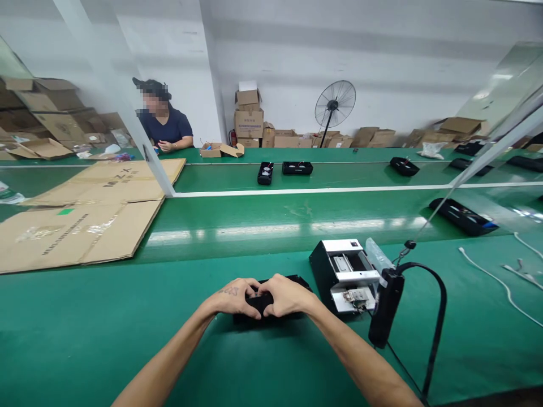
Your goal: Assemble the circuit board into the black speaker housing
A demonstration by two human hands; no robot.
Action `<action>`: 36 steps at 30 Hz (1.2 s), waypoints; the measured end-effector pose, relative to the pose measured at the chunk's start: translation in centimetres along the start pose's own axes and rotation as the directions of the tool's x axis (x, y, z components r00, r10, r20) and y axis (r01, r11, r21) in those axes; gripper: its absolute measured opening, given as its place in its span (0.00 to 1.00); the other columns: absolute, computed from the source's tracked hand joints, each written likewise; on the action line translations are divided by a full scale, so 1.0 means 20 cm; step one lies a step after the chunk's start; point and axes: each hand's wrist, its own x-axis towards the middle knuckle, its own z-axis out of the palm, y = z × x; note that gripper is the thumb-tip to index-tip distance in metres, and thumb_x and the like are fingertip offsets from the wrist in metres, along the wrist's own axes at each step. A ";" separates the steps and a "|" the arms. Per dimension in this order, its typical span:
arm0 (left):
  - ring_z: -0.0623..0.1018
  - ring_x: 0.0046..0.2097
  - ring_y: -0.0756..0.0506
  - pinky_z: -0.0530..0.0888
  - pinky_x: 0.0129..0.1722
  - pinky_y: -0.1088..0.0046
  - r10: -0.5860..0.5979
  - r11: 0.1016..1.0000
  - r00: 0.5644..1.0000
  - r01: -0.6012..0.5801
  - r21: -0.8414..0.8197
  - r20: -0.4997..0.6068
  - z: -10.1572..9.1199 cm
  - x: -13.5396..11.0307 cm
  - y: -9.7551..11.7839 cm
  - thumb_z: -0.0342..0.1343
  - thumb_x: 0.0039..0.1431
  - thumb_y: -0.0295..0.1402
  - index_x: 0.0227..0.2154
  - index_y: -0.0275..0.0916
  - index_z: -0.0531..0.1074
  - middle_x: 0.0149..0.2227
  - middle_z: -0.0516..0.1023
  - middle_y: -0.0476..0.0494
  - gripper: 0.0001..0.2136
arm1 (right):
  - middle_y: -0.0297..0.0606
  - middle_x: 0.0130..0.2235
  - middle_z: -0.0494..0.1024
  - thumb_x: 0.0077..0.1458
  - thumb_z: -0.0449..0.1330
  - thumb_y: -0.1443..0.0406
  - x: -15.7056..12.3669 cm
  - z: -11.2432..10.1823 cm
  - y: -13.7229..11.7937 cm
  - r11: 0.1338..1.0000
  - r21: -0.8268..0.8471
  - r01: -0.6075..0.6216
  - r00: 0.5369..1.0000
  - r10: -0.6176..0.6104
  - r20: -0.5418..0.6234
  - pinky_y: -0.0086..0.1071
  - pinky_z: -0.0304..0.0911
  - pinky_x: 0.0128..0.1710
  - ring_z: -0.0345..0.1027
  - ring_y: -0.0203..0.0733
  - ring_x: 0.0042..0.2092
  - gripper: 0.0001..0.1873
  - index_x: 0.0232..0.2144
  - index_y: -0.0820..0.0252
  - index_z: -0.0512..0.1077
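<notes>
A black plastic housing point(271, 321) lies on the green bench in front of me, much of it hidden under my hands. My left hand point(235, 296) is closed on its left part, thumb and fingers curled at the middle. From the other side my right hand point(285, 296) grips it too, with the two thumbs close together. Whatever small part sits between the fingertips cannot be made out. Just right of the housing stands a black and silver screw feeder point(339, 277). A black electric screwdriver point(386, 308) hangs beside it on a cord.
Flattened cardboard point(85, 232) covers the left of the line. Several black housings, one point(462, 216) at right and another point(297, 168) farther back, lie along the belt point(271, 220). White cables point(500, 277) lie on the right. Across the line sits a person point(167, 124); a fan point(335, 104) stands behind.
</notes>
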 end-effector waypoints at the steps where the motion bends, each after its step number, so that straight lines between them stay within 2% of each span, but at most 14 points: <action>1: 0.75 0.36 0.48 0.66 0.32 0.74 -0.009 1.000 1.000 0.009 -0.012 0.012 0.00 0.00 0.00 0.72 0.38 0.40 0.16 0.39 0.72 0.50 0.80 0.53 0.15 | 0.38 0.32 0.85 0.43 0.71 0.59 0.00 0.01 0.00 1.000 -0.002 -0.001 1.000 0.001 0.012 0.31 0.55 0.28 0.77 0.47 0.34 0.21 0.42 0.55 0.82; 4: 0.75 0.38 0.47 0.66 0.34 0.73 -0.027 0.999 0.999 0.028 -0.040 0.033 0.01 0.01 -0.01 0.72 0.37 0.41 0.15 0.38 0.70 0.51 0.79 0.52 0.17 | 0.42 0.35 0.85 0.44 0.71 0.56 -0.01 0.02 0.01 1.000 -0.017 -0.025 0.999 0.025 0.027 0.32 0.54 0.30 0.78 0.52 0.39 0.25 0.46 0.56 0.81; 6: 0.75 0.39 0.46 0.66 0.35 0.73 -0.037 0.998 0.999 0.038 -0.053 0.036 0.01 0.01 -0.01 0.73 0.35 0.41 0.15 0.38 0.69 0.51 0.79 0.52 0.18 | 0.42 0.37 0.85 0.44 0.72 0.56 0.00 0.03 0.02 0.999 -0.020 -0.035 0.999 0.036 0.037 0.32 0.54 0.31 0.77 0.52 0.40 0.25 0.47 0.55 0.80; 12: 0.74 0.41 0.46 0.67 0.36 0.73 -0.036 0.996 0.999 0.039 -0.078 0.029 0.01 0.00 0.01 0.72 0.36 0.41 0.16 0.38 0.70 0.49 0.79 0.52 0.16 | 0.37 0.36 0.84 0.45 0.72 0.55 0.01 0.02 0.02 1.000 -0.009 -0.002 0.997 0.003 0.080 0.31 0.54 0.31 0.77 0.47 0.39 0.23 0.44 0.56 0.80; 17: 0.74 0.41 0.46 0.67 0.37 0.74 -0.015 0.995 0.999 0.019 -0.094 0.040 0.00 0.01 0.01 0.71 0.38 0.40 0.17 0.38 0.72 0.46 0.78 0.51 0.15 | 0.41 0.35 0.85 0.44 0.70 0.56 0.01 0.01 0.01 1.000 -0.029 0.000 0.997 0.002 0.075 0.33 0.53 0.30 0.77 0.51 0.38 0.23 0.44 0.58 0.80; 20: 0.74 0.40 0.47 0.67 0.37 0.74 -0.008 0.994 0.998 0.014 -0.106 0.060 -0.01 0.02 0.00 0.71 0.39 0.43 0.18 0.38 0.73 0.44 0.78 0.52 0.15 | 0.42 0.37 0.85 0.45 0.69 0.55 0.01 0.02 0.00 0.999 -0.037 -0.018 0.998 0.020 0.056 0.34 0.54 0.31 0.78 0.53 0.40 0.25 0.46 0.56 0.79; 25: 0.74 0.39 0.47 0.69 0.37 0.74 -0.011 0.994 0.997 0.019 -0.108 0.077 -0.02 0.04 -0.01 0.70 0.39 0.49 0.20 0.39 0.73 0.42 0.77 0.51 0.19 | 0.41 0.34 0.85 0.45 0.68 0.56 0.01 0.02 -0.02 0.997 -0.042 -0.065 0.997 0.066 0.027 0.35 0.58 0.34 0.79 0.55 0.40 0.21 0.43 0.55 0.81; 31: 0.73 0.40 0.47 0.68 0.36 0.73 -0.012 0.995 0.995 0.021 -0.093 0.101 -0.03 0.03 0.01 0.70 0.39 0.48 0.18 0.39 0.70 0.44 0.76 0.51 0.19 | 0.39 0.35 0.85 0.45 0.69 0.57 0.01 0.02 -0.01 0.997 0.001 -0.076 0.997 0.076 0.035 0.35 0.58 0.34 0.78 0.54 0.40 0.23 0.46 0.53 0.80; 34: 0.73 0.41 0.46 0.68 0.37 0.73 -0.018 0.997 0.995 0.025 -0.078 0.099 -0.04 0.02 0.02 0.70 0.38 0.46 0.17 0.39 0.69 0.46 0.75 0.50 0.19 | 0.38 0.37 0.84 0.43 0.71 0.56 0.03 0.01 0.01 0.998 0.044 -0.049 0.997 0.046 0.067 0.32 0.58 0.33 0.77 0.51 0.41 0.23 0.43 0.55 0.80; 36: 0.73 0.43 0.45 0.68 0.38 0.72 -0.025 0.997 0.996 0.032 -0.073 0.090 -0.04 0.02 0.02 0.71 0.36 0.44 0.18 0.39 0.69 0.46 0.75 0.50 0.18 | 0.37 0.39 0.84 0.41 0.73 0.56 0.04 0.01 0.02 0.997 0.075 -0.025 0.997 0.019 0.076 0.31 0.58 0.33 0.76 0.48 0.41 0.26 0.45 0.57 0.78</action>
